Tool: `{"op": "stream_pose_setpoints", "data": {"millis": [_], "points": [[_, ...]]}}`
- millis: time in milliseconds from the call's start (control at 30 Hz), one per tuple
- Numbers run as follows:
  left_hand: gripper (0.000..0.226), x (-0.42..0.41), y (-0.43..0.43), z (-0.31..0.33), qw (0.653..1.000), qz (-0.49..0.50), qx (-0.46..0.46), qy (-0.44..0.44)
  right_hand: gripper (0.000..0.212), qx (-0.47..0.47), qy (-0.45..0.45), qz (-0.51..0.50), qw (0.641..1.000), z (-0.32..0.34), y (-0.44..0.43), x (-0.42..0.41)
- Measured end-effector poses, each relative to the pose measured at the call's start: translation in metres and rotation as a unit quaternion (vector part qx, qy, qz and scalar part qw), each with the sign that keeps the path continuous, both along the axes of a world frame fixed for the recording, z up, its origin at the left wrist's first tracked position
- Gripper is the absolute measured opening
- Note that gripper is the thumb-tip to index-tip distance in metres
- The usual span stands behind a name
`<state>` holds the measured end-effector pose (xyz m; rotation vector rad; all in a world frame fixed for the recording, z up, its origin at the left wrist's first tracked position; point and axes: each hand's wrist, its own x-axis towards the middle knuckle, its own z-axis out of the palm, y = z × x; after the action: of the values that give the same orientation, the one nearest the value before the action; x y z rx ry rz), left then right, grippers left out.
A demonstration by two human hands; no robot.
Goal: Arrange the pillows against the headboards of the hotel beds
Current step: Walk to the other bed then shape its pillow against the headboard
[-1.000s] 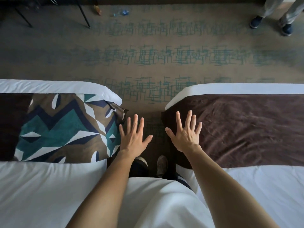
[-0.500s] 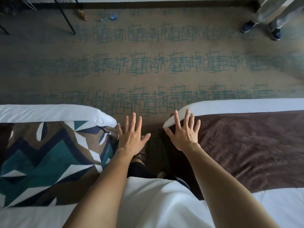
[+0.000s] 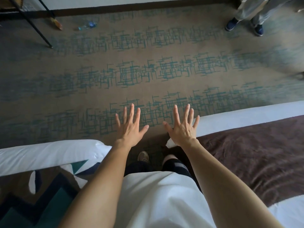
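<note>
I stand in the gap between two hotel beds, at their foot ends. My left hand (image 3: 130, 127) and my right hand (image 3: 182, 127) are stretched out in front of me, palms down, fingers spread, holding nothing. The left bed (image 3: 49, 153) has white linen and a patterned teal, brown and white runner (image 3: 41, 195). The right bed (image 3: 238, 120) has white linen and a plain brown runner (image 3: 255, 153). No pillow and no headboard are in view.
Patterned carpet (image 3: 148, 71) stretches ahead to the wall. Another person's legs and dark shoes (image 3: 243, 25) stand at the top right. Thin black furniture legs (image 3: 37, 27) rise at the top left, with a plastic bottle (image 3: 87, 26) lying on the floor nearby.
I have walked forward between the beds, so both bed ends have slid down the view. My open hands now hover over carpet past the bed corners. Nothing was picked up.
</note>
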<state>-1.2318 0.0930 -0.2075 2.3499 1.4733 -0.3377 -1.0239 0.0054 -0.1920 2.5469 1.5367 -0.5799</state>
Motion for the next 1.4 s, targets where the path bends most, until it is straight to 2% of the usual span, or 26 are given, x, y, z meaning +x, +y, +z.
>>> {"op": "stream_pose_setpoints", "data": {"millis": [300, 567, 800, 1133, 1400], "points": [[0.086, 0.055, 0.076, -0.003, 0.999, -0.043, -0.021, 0.015, 0.085, -0.005, 0.015, -0.048, 0.999, -0.015, 0.061, 0.045], [0.083, 0.154, 0.158, 0.003, 0.997, -0.067, -0.025, 0.018, 0.085, -0.012, 0.039, -0.098, 0.994, -0.024, 0.14, 0.125], [0.081, 0.243, 0.205, 0.01, 0.991, -0.13, -0.022, 0.024, 0.084, -0.015, 0.043, -0.144, 0.988, -0.019, 0.168, 0.192], [0.081, 0.361, 0.266, 0.009, 0.968, -0.248, -0.027, 0.032, 0.084, -0.023, 0.035, -0.26, 0.965, -0.014, 0.187, 0.281], [0.081, 0.464, 0.331, 0.012, 0.938, -0.344, -0.037, 0.032, 0.084, -0.03, 0.036, -0.374, 0.926, -0.016, 0.229, 0.346]]}}
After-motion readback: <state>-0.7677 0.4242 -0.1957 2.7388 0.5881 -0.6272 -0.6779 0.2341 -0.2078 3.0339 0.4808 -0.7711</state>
